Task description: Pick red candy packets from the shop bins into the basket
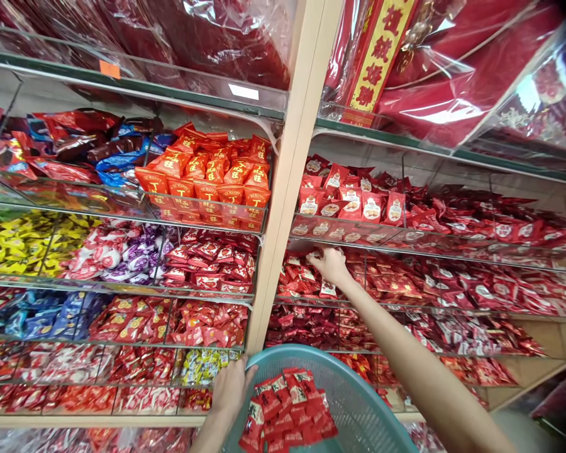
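Fingers wrapped over its left rim, my left hand (231, 385) holds a teal basket (365, 402). Several red packets with white and black print (290, 406) lie inside the basket. My right hand (329, 265) reaches into a shelf compartment of small red-wrapped sweets (297, 277), to the right of the wooden post. Its fingers are bent close together over the sweets; whatever may be between them is too small to make out.
A wooden post (283, 189) divides the shelves. Clear dividers and glass fronts edge the compartments. Orange packets (207, 182) fill one at left, yellow sweets (23, 242) another. Red packets (353, 201) sit just above my right hand. Large red wrapped items (429, 75) fill the top shelf.
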The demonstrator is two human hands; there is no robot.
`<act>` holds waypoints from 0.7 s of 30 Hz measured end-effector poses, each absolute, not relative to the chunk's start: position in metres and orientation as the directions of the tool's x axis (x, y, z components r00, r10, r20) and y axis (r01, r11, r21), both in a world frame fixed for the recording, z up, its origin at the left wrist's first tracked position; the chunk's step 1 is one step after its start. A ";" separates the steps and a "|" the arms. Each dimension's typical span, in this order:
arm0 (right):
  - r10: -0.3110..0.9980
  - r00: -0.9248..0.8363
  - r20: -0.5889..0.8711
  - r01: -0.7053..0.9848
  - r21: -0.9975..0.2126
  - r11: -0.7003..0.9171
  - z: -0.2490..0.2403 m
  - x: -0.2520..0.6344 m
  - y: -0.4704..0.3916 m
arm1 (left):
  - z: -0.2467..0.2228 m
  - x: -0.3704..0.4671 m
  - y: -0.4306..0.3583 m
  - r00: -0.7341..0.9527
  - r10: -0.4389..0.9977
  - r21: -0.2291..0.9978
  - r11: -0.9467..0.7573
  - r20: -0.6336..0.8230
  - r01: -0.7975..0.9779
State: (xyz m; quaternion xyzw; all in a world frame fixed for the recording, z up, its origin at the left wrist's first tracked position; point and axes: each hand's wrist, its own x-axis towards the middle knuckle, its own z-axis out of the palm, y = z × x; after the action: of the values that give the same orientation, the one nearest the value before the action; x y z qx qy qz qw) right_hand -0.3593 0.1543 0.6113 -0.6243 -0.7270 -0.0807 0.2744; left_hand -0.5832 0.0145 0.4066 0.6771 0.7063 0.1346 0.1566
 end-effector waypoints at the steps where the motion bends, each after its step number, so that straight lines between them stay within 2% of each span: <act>1: 0.869 -0.044 0.493 0.950 -0.249 0.189 0.616 -0.356 0.155 | 0.407 -0.583 0.015 -0.033 0.999 0.398 0.045 -0.036 0.916; 3: 0.868 -0.021 0.496 0.968 -0.207 0.141 0.622 -0.348 0.155 | 0.407 -0.583 0.015 -0.033 0.999 0.388 0.043 -0.033 0.920; 8: 0.849 -0.034 0.527 0.992 0.118 -0.033 0.618 -0.333 0.153 | 0.407 -0.582 0.016 -0.029 0.999 0.376 0.042 -0.041 0.926; 13: 0.816 -0.053 0.575 0.981 0.183 -0.065 0.613 -0.333 0.154 | 0.406 -0.583 0.016 -0.019 0.999 0.368 0.029 -0.030 0.929; 16: 0.816 -0.125 0.564 0.976 0.219 -0.002 0.613 -0.342 0.154 | 0.405 -0.583 0.016 -0.021 1.000 0.378 0.027 -0.022 0.925; 21: 0.799 -0.364 0.479 0.930 0.229 0.287 0.609 -0.357 0.153 | 0.405 -0.583 0.016 -0.017 1.000 0.407 0.026 -0.026 0.913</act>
State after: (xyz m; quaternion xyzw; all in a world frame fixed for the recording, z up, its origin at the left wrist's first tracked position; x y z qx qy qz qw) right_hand -0.3573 0.1527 0.6091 -0.5470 -0.7904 -0.2395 0.1371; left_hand -0.5833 0.0161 0.4048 0.6839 0.6992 0.1394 0.1550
